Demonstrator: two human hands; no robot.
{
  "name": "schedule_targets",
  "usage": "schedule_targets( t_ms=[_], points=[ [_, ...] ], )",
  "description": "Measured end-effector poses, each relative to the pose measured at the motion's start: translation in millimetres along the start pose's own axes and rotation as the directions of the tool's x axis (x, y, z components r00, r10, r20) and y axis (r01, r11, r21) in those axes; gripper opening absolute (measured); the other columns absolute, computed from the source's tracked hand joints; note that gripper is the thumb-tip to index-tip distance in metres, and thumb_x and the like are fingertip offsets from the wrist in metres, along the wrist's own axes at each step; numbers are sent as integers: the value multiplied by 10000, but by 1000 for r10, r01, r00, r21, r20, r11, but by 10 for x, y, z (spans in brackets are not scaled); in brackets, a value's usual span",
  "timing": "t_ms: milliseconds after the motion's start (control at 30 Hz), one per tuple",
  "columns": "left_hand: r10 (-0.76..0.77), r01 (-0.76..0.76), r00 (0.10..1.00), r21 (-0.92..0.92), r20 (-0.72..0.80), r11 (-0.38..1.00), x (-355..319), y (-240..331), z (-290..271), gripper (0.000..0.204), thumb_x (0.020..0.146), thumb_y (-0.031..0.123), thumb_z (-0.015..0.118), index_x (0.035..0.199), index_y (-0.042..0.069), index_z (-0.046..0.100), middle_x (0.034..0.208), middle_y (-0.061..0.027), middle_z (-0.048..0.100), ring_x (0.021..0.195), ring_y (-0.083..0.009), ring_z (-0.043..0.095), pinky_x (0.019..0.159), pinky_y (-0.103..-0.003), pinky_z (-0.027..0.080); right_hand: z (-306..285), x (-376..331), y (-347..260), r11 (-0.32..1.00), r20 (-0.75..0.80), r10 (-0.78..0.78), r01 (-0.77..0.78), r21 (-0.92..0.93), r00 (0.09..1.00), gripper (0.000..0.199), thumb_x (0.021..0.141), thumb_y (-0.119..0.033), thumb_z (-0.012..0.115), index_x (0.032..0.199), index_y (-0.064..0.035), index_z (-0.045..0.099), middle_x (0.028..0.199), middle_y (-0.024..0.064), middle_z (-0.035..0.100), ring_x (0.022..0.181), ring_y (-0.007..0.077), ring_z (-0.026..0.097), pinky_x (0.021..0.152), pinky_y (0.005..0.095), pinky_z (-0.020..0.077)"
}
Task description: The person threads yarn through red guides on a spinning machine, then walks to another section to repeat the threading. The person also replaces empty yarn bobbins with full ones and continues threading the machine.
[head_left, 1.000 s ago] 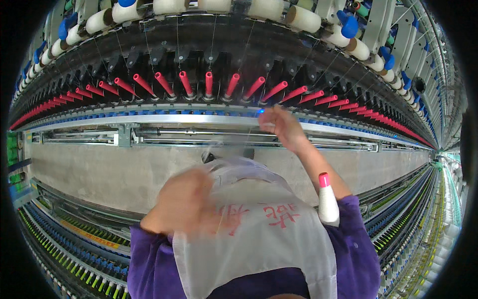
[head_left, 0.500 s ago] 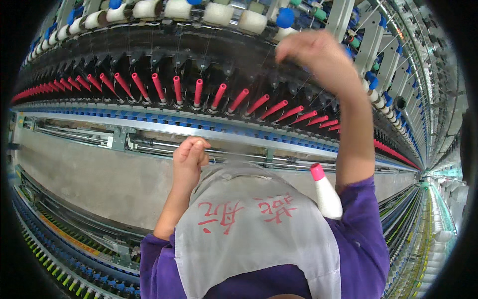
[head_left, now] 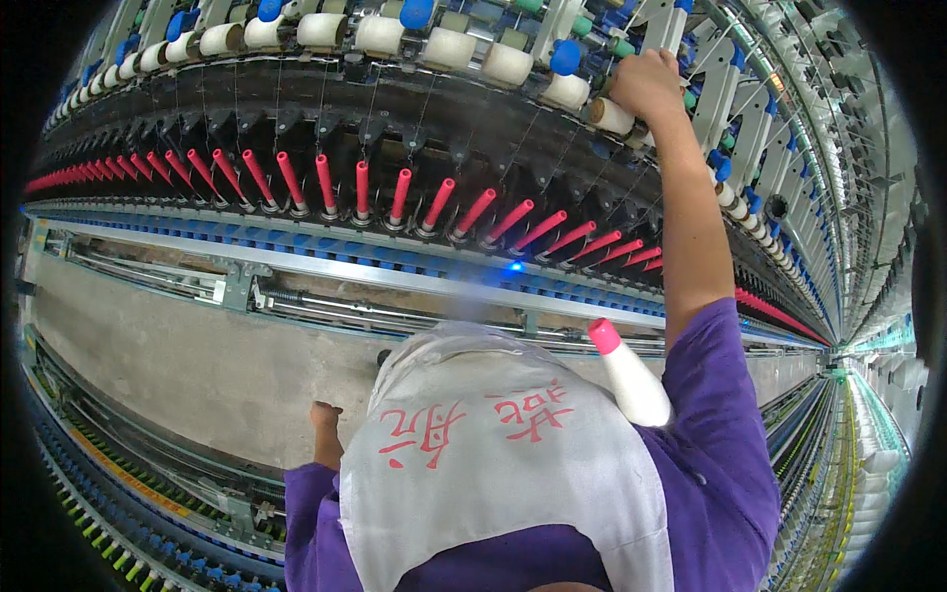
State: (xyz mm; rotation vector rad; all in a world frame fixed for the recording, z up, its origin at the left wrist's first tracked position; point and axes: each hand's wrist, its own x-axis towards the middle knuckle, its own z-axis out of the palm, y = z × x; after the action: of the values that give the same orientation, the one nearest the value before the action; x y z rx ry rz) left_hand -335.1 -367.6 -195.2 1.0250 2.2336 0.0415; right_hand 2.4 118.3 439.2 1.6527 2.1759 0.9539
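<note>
My right hand [head_left: 646,87] reaches up to the upper part of the spinning frame, among the white rollers [head_left: 508,64] and their grey arms. Its fingers bend in beside a roller, and what they hold, if anything, is hidden. My left hand [head_left: 326,412] hangs low by my left side, near the grey floor; its fingers are too small and turned away to read. A cone-shaped bobbin of white yarn [head_left: 636,385] with a pink tip stands out between my apron [head_left: 513,454] and my right upper arm.
A long row of bare pink spindle tubes [head_left: 362,189] runs across the frame, with thin threads above. Below them lies a pale metal rail [head_left: 326,252], with a small blue light [head_left: 515,266] near it. Another machine [head_left: 109,483] stands behind, across the grey floor [head_left: 158,355].
My right hand has moved up and away to the rollers. My left hand has dropped from in front of my apron to my side. The view has shifted slightly along the frame.
</note>
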Motion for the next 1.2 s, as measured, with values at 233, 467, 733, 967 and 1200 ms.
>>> schedule_targets(
  t_ms=[233, 467, 733, 967, 1200],
  points=[
    [-269, 252, 962, -228, -46, 940, -293, -29, -279, 300, 628, 181, 730, 843, -8, 642, 751, -184, 651, 675, -334, 616, 657, -416, 476, -106, -68, -11, 996, 3, -4, 4, 95, 1000, 251, 724, -192, 541, 905, -107, 694, 957, 112, 659, 1049, 267, 546, 1025, 435, 256],
    [-162, 78, 985, -669, -64, 739, -429, 355, -396, 164, 738, 6, 537, 895, -2, 583, 787, -120, 644, 650, -236, 595, 600, -374, 481, -85, -79, 60, 918, -204, 43, 42, 394, 978, 275, 713, -344, 615, 884, -146, 699, 832, 89, 665, 888, 266, 613, 1006, 410, 310],
    [-170, 100, 975, -402, -142, 910, -1345, 960, -309, 192, 723, 106, 571, 895, 37, 622, 848, -188, 647, 781, -305, 644, 707, -385, 502, 78, -809, -998, 118, -739, 287, 743, 658, 609, 29, 734, -33, 629, 724, -40, 603, 719, 82, 597, 684, 251, 546, 669, 354, 429],
    [-281, 246, 959, -543, 19, 803, -1640, 190, -644, 212, 749, 117, 535, 918, 28, 627, 858, -155, 650, 739, -286, 630, 683, -354, 500, 272, -1584, -3040, -387, -537, -717, 387, 837, 445, 145, 820, -161, 596, 883, -42, 649, 806, 119, 596, 782, 258, 584, 700, 325, 458],
    [-313, -175, 876, -847, -367, 502, -1631, -403, -2477, 348, 897, 256, 523, 1122, -7, 557, 1025, -142, 629, 944, -225, 600, 830, -323, 462, -896, -2089, -5286, -407, -399, -909, -59, 911, 121, 280, 873, -253, 573, 1003, -11, 624, 936, 80, 643, 886, 166, 611, 784, 317, 479]
  ],
)
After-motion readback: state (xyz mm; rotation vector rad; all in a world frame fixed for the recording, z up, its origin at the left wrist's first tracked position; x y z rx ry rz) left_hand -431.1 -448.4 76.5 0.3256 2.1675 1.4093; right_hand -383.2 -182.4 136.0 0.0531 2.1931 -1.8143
